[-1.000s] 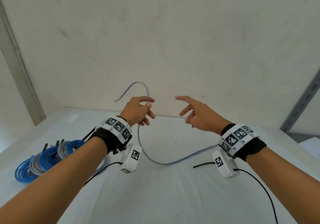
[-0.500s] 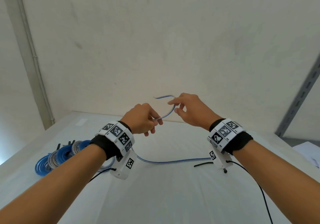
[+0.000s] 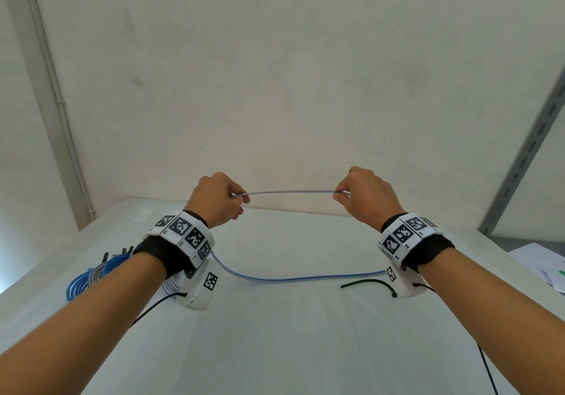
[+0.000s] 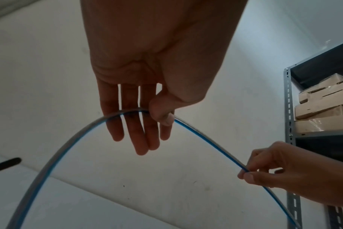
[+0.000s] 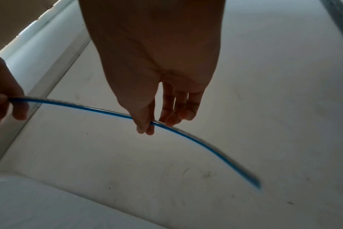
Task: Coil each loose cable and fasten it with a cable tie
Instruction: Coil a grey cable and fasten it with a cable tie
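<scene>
Two risks, larger first. Table (image 3: 290,348) carries most of the cable (image 3: 290,192), trailing from 9 to 3 o'clock; drawn in fast, it may snag the tie (image 3: 367,282). Left hand (image 3: 215,200) and right hand (image 3: 363,200) only pinch the raised span, so it may slip.

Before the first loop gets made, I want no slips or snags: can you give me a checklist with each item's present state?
1. Left hand pinches the blue cable: ok.
2. Right hand pinches the same cable: ok.
3. Span between the hands is straight, no kinks: ok.
4. Free end past the right hand hangs clear: ok.
5. Trailing cable on the table lies unknotted: ok as far as seen; part is hidden behind the wrists.
6. Black cable tie within reach beside the right wrist: ok.
</scene>
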